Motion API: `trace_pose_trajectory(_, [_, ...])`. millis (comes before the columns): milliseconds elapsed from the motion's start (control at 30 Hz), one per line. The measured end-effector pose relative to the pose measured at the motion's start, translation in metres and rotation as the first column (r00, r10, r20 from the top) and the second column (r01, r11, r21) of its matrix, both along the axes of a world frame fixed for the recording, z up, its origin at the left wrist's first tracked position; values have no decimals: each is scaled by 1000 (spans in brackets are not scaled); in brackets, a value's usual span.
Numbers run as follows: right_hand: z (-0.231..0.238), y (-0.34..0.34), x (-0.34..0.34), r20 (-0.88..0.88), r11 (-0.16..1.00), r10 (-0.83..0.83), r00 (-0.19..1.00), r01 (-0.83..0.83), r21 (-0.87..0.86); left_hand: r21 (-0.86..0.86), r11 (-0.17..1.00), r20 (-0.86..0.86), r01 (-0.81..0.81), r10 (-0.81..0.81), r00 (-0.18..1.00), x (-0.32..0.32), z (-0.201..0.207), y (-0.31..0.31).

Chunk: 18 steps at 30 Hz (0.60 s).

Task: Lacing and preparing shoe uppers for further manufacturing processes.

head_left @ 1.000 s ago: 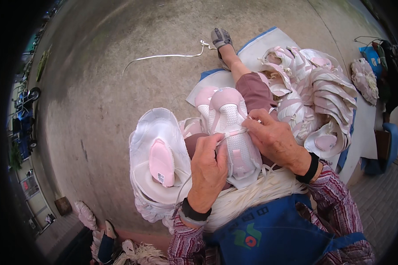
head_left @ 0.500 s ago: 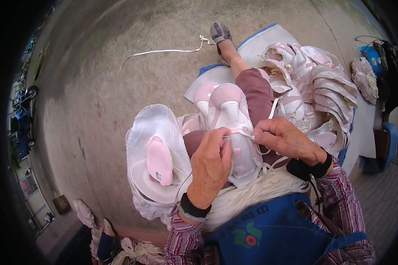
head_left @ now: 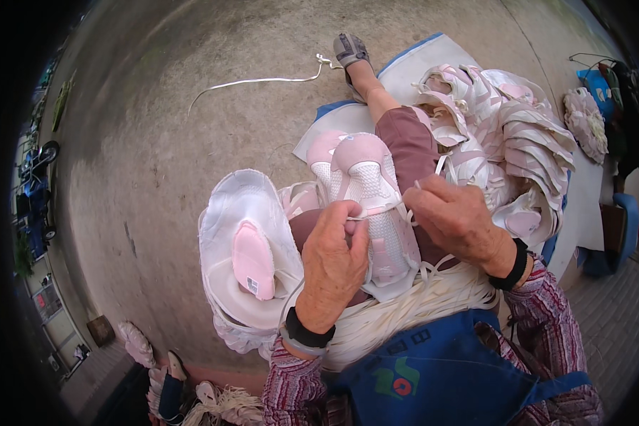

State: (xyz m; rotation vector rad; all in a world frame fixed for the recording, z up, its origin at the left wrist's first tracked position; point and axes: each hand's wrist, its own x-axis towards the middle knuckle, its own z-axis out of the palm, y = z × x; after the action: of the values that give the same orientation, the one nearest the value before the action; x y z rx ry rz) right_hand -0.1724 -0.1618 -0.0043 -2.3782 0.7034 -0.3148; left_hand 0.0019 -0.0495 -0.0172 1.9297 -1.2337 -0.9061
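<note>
A white and pink shoe upper (head_left: 369, 183) lies on my lap, its rounded pink toe facing away, with a second upper (head_left: 321, 150) partly under its left side. A thin white shoelace (head_left: 385, 209) runs across its middle between my hands. My left hand (head_left: 334, 255) is closed, pinching the lace between thumb and forefinger at the upper's left edge. Closed and raised at the right edge, my right hand (head_left: 454, 221) grips the lace's other side; a short end shows above its fingertips. The lace inside the fists is hidden.
Nested uppers (head_left: 247, 213) with a pink insole piece sit at my left. A large pile of uppers (head_left: 536, 142) lies at the right on a pale sheet. A bundle of white laces (head_left: 412, 312) rests across my lap above the blue apron (head_left: 440, 369). One loose lace (head_left: 255, 83) lies on the concrete.
My right hand has lifted slightly and turned, drawing the lace tighter across the upper. The loose loop beside that hand has shrunk. My left hand has shifted slightly left and keeps its pinch.
</note>
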Motion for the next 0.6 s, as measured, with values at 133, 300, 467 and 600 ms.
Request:
trace_pose_trajectory(133, [-3, -13, -9, -2, 975, 100, 995, -99, -198, -74, 997, 53, 23, -19, 998, 1, -2, 3])
trace_pose_trajectory(300, [-11, -3, -15, 48, 995, 51, 998, -55, 83, -44, 998, -16, -54, 53, 998, -1, 4, 8])
trace_pose_trajectory(467, [-22, 7, 1, 117, 980, -134, 984, 113, 166, -26, 998, -43, -52, 51, 998, 0, 8, 8])
trace_pose_trajectory(600, [-22, 6, 1, 72, 976, -87, 994, 71, 208, 66, 979, -246, -192, 202, 948, -2, 8, 20])
